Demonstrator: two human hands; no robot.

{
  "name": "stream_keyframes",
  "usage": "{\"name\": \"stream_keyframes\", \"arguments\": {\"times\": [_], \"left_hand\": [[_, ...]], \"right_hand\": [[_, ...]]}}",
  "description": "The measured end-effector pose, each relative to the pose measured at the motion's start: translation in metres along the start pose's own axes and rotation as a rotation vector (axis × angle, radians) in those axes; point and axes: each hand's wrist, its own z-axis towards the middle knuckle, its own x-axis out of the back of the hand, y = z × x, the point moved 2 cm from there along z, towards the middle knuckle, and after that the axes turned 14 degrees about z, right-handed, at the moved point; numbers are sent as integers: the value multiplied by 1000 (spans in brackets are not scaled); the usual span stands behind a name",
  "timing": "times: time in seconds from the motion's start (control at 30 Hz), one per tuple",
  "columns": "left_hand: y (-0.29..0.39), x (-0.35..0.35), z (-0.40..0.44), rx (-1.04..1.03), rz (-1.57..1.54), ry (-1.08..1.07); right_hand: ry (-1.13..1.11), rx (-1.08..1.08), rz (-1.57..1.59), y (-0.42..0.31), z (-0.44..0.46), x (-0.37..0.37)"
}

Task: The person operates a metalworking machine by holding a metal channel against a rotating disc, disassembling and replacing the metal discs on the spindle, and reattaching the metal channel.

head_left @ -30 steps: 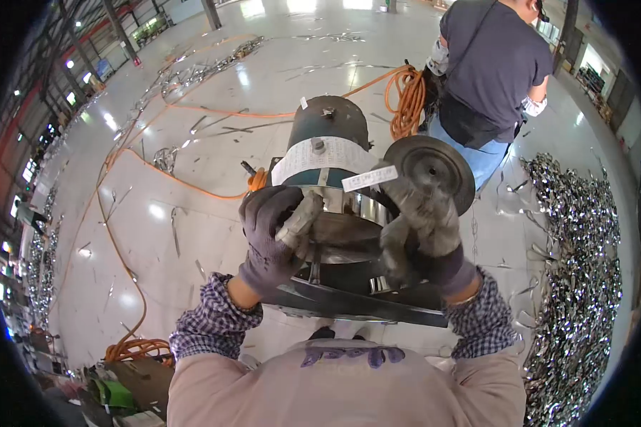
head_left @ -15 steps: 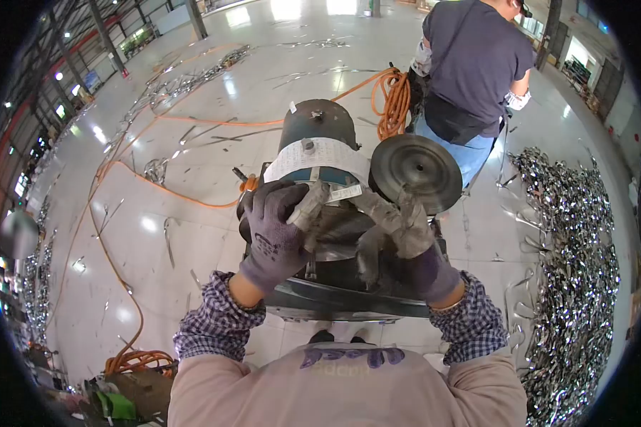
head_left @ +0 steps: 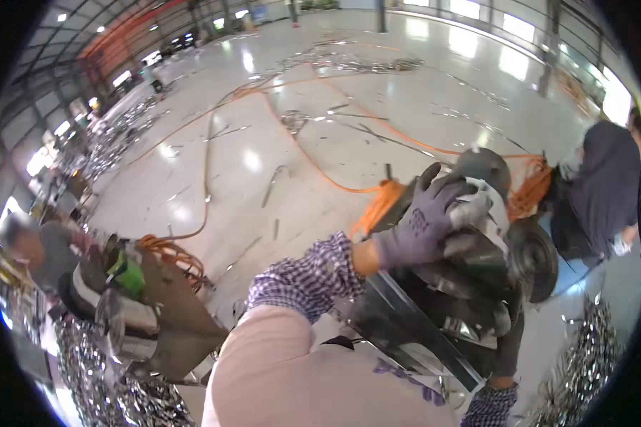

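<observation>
My left hand (head_left: 431, 217), in a grey-purple glove, is raised over the near side of a dark motor-driven machine (head_left: 470, 267). Its fingers are bent toward the thumb; whatever they pinch is blurred. On the machine's right side is a dark round wheel (head_left: 534, 260), and a white sheet (head_left: 495, 203) covers part of its housing. My right hand (head_left: 509, 345) hangs low at the machine's right front, its fingers smeared and partly hidden. Near it, a small shiny metal piece (head_left: 470, 331) shows on the machine's dark front.
Orange hose (head_left: 320, 171) crosses the floor and lies coiled beside the machine. At right stands a co-worker (head_left: 605, 188); another person (head_left: 46, 249) is at left by a second machine (head_left: 132, 320). Shiny metal strips are heaped at lower left (head_left: 114, 377) and lower right (head_left: 584, 363).
My view has swung left, so the machine sits farther right. My hands, close together before around a small metal strip, are now apart, the right one lower.
</observation>
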Motion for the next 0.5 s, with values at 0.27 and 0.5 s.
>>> {"name": "stream_keyframes", "arguments": {"times": [0.27, 0.5], "left_hand": [[-68, -11, -18, 131, -657, -426], [-102, -30, -37, 9, -749, -351]], "right_hand": [[184, 229, -299, 31, -23, -96], [473, -38, 808, 28, -21, -112]]}}
